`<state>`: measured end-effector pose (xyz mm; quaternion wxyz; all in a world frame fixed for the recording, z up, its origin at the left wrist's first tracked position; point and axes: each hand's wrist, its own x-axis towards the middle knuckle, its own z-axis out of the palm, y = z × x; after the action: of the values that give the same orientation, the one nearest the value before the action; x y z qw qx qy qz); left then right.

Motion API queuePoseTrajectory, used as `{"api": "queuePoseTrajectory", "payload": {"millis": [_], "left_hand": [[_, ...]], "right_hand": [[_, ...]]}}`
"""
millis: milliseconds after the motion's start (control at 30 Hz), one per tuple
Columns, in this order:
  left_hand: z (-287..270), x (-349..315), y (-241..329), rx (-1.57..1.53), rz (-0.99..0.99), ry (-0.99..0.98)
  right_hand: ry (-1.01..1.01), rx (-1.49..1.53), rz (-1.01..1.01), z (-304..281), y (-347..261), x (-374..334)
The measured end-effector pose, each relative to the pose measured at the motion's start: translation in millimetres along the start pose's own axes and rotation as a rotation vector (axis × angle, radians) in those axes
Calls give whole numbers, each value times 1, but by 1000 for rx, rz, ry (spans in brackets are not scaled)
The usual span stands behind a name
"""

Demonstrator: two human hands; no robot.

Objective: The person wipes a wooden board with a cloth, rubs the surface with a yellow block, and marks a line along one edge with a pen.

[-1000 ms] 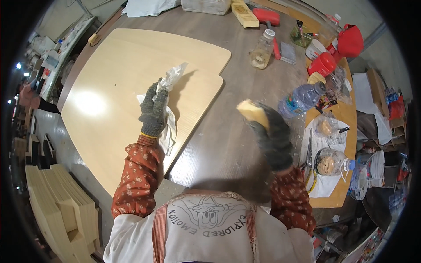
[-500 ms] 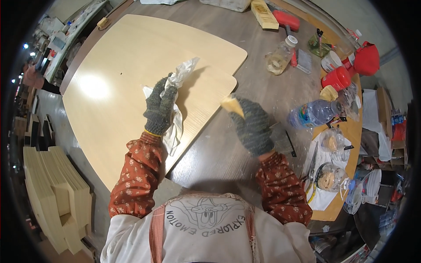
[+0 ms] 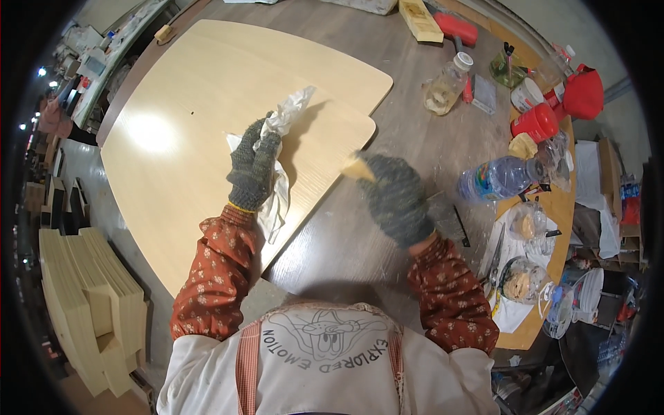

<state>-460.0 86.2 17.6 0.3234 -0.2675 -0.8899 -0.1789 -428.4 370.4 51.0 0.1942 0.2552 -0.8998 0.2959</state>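
A pale wood-grain board (image 3: 187, 187) with rounded corners and a notch in its right edge lies on the table. Above it, my left hand (image 3: 253, 166) in a dark grey knit glove is closed around a crumpled white cloth (image 3: 277, 197), whose ends stick out above and below the fingers. Beyond the board's right edge, my right hand (image 3: 395, 200), gloved alike and slightly blurred, grips a small tan-yellow piece (image 3: 358, 169). Whether that is sandpaper or sponge, I cannot tell. Its tip is close to the board's edge; contact is unclear.
To the right stand a capped bottle (image 3: 445, 86), a blue-tinted plastic bottle (image 3: 494, 180), a red jar (image 3: 535, 122) and clear tubs (image 3: 522, 280). A red-handled tool (image 3: 456, 30) lies at the back. Stacked pale boards (image 3: 90, 304) stand at the lower left.
My right hand has shifted slightly left with the tan piece, whose tip now points more toward the board's edge. My left hand and the cloth stay nearly still.
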Motion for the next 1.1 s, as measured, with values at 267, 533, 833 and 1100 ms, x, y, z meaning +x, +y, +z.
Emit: {"api": "queuePoseTrajectory", "payload": {"millis": [267,533,833,1100], "left_hand": [[4,-2,-4,-146,-90,-15],[3,8,8,-352,-235,30],[0,16,19,-558,-422,60],[3,10,1,-112,99,116]], "right_hand": [[36,-21,127,-4,0,13],[104,-34,179,-10,20,16],[59,-24,291,-16,15,19],[51,-114,248,-13,24,26]]}}
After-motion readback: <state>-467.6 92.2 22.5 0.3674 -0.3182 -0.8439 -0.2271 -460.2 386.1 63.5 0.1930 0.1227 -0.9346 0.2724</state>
